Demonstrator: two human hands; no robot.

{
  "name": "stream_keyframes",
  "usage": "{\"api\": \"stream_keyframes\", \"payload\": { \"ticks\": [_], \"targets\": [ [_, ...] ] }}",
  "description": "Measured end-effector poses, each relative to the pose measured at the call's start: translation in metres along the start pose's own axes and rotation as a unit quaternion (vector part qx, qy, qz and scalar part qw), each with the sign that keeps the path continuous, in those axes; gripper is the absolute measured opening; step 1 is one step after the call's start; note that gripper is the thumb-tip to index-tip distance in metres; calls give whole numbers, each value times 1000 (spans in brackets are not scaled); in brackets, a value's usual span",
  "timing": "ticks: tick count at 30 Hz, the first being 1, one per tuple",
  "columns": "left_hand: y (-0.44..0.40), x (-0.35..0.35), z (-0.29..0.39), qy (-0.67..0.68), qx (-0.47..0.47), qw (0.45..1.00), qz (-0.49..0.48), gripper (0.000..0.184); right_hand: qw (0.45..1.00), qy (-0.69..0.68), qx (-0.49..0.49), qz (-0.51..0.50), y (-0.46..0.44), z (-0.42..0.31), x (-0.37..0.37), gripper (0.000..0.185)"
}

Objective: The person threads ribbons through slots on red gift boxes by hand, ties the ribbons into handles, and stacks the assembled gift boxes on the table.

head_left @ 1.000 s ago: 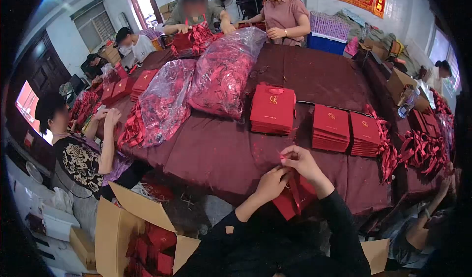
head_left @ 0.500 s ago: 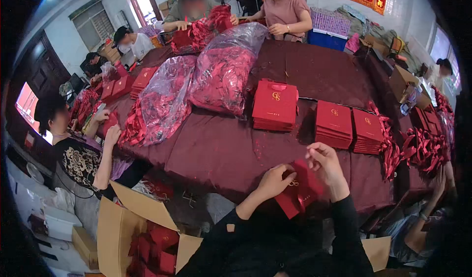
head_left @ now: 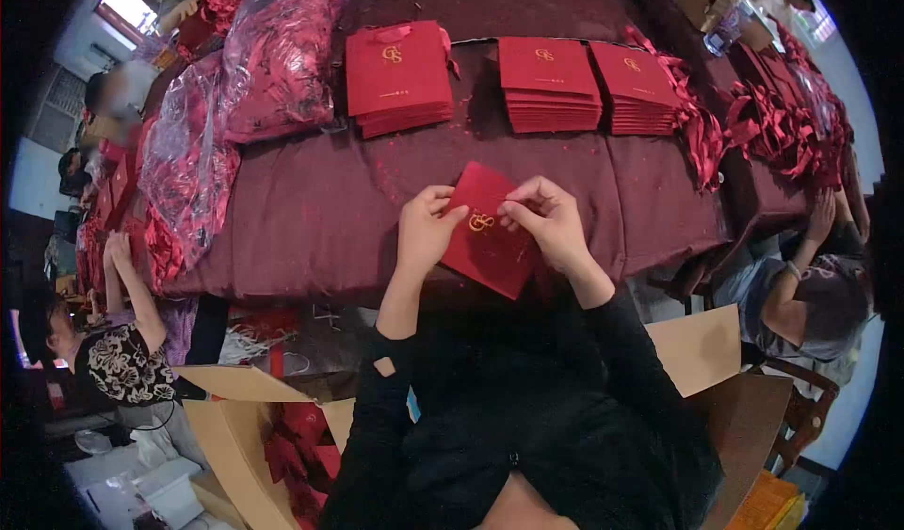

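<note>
A small red paper bag [head_left: 485, 248] with a gold logo is tilted in front of me, above the near table edge. My left hand [head_left: 428, 233] is closed on its left side, thumb on the front face. My right hand [head_left: 556, 224] overlaps the bag's right side, its thumb and fingertips pinched together close to the logo. Whatever lies between those fingertips is too small to make out. Beyond my hands stand a stack of red bags [head_left: 400, 83] at centre left, a second stack [head_left: 549, 88] and a third stack [head_left: 636, 92] to its right.
Plastic sacks of red ribbons [head_left: 282, 59] lie on the dark red tablecloth [head_left: 311, 219]. Loose red ribbons [head_left: 697, 153] hang beside the right stack. An open carton [head_left: 235, 436] of red items stands at lower left, another carton [head_left: 697, 346] at right. Co-workers sit at both sides.
My view has tipped downward. The right hand, earlier raised above the bag, is now at its right side near the logo. My left hand has moved to the bag's left side and the bag has turned.
</note>
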State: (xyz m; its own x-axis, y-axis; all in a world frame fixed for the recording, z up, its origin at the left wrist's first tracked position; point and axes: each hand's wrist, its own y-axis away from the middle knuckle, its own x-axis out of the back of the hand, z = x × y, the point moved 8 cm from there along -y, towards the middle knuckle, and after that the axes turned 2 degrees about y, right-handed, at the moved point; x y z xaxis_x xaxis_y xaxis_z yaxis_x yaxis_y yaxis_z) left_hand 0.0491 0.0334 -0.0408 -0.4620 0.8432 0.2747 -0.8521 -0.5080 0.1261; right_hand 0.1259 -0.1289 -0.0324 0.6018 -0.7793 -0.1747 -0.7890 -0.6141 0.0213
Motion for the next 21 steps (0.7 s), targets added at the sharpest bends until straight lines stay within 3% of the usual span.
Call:
{"api": "stream_keyframes", "payload": {
  "ticks": [4, 14, 16, 21],
  "targets": [
    [-2, -8, -13, 132, 46, 988, -64, 30, 995, 90, 35, 4, -13, 9, -9, 5],
    [-6, -17, -16, 146, 49, 982, -111, 30, 993, 103, 42, 33, -17, 26, -5, 9],
    [-6, -15, -17, 161, 72, 980, -93, 29, 986, 135, 94, 33, -18, 21, -10, 11],
    [-9, -15, -23, 136, 36, 986, -92, 25, 973, 203, 101, 49, -18, 10, -14, 11]
  ]
}}
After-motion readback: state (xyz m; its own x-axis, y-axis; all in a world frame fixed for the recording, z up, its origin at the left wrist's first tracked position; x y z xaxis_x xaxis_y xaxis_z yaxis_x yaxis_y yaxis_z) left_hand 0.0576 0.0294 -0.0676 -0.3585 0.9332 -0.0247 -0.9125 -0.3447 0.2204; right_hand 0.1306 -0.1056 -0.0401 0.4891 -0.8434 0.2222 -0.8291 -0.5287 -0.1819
